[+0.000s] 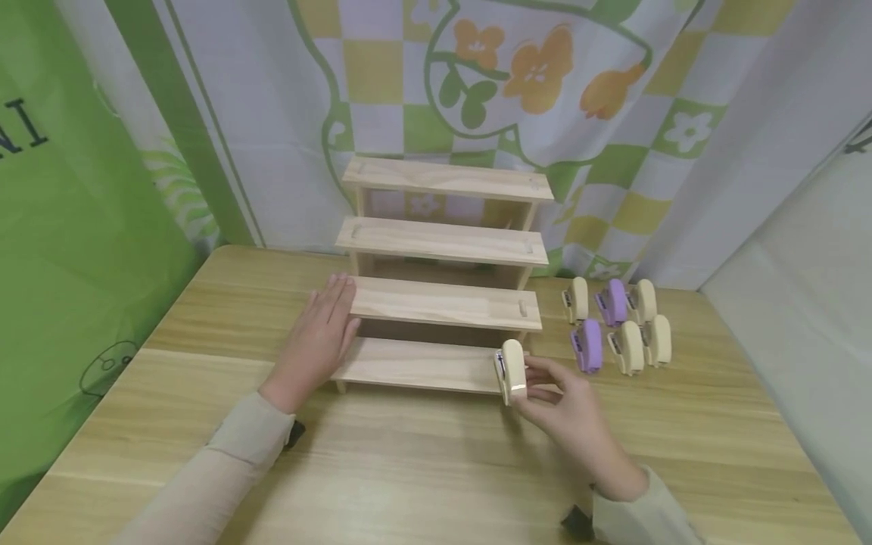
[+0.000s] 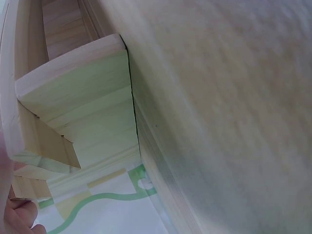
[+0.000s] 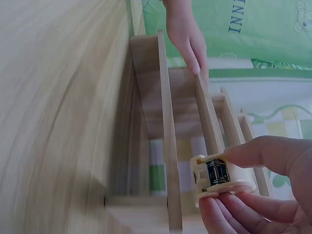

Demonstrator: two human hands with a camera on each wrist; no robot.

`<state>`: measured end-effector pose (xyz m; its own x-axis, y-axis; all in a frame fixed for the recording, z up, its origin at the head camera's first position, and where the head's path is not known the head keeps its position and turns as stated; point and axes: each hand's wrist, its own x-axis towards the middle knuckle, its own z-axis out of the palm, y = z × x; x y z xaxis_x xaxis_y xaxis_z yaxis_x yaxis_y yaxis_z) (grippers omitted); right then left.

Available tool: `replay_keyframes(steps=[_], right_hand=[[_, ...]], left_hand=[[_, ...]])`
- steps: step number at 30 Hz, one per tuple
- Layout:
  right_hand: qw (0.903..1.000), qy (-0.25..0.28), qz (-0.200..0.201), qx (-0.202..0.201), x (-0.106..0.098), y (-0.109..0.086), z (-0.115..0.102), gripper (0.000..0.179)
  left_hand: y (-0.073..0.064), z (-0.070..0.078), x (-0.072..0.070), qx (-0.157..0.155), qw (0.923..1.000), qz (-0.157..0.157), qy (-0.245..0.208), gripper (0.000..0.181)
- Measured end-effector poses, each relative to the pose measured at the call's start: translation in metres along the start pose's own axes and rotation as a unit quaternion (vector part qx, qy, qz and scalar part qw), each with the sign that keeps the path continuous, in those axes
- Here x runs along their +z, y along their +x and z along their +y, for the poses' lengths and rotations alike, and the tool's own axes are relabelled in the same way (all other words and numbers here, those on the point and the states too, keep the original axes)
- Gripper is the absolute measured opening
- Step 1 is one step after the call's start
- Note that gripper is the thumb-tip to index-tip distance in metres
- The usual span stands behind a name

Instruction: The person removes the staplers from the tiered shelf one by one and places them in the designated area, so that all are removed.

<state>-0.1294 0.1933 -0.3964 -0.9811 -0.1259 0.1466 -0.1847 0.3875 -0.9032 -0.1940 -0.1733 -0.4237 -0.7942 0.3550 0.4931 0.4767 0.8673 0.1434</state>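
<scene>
My right hand pinches a small cream stapler between thumb and fingers, held upright in front of the right end of the stepped wooden rack's lowest shelf. In the right wrist view, the end of the stapler with its dark metal inner part faces the camera. My left hand lies with straight fingers against the left end of the second shelf from the bottom. Only a few fingers of it show at the lower left of the left wrist view.
Right of the rack, cream staplers and two purple ones, one of them a front purple stapler, stand in two rows on the wooden table. Above are two higher shelves, the top one close to a patterned curtain.
</scene>
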Motion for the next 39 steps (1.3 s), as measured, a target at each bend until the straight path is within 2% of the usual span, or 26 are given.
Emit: replay_keyframes(steps=[13, 20, 25, 32, 39], right_hand=[[0.9975, -0.059, 0.038, -0.012, -0.033, -0.008, 0.009, 0.054], [0.9962, -0.073, 0.046, 0.018, -0.047, -0.012, 0.015, 0.057], [0.9932, -0.1, 0.041, 0.044, -0.056, -0.013, 0.023, 0.059], [0.9899, -0.132, 0.031, 0.042, -0.066, -0.01, 0.04, 0.057], [0.9847, -0.157, 0.009, 0.075, -0.07, -0.007, 0.051, 0.059]], left_hand=[[0.0, 0.001, -0.002, 0.002, 1.0, 0.002, 0.002, 0.061], [0.0, 0.001, -0.001, 0.0, 1.0, 0.002, 0.003, 0.062], [0.001, 0.001, -0.002, 0.0, 1.0, 0.001, 0.0, 0.061], [0.001, 0.001, -0.003, -0.001, 1.0, -0.004, 0.001, 0.061], [0.001, 0.001, -0.002, -0.003, 1.0, -0.007, -0.001, 0.062]])
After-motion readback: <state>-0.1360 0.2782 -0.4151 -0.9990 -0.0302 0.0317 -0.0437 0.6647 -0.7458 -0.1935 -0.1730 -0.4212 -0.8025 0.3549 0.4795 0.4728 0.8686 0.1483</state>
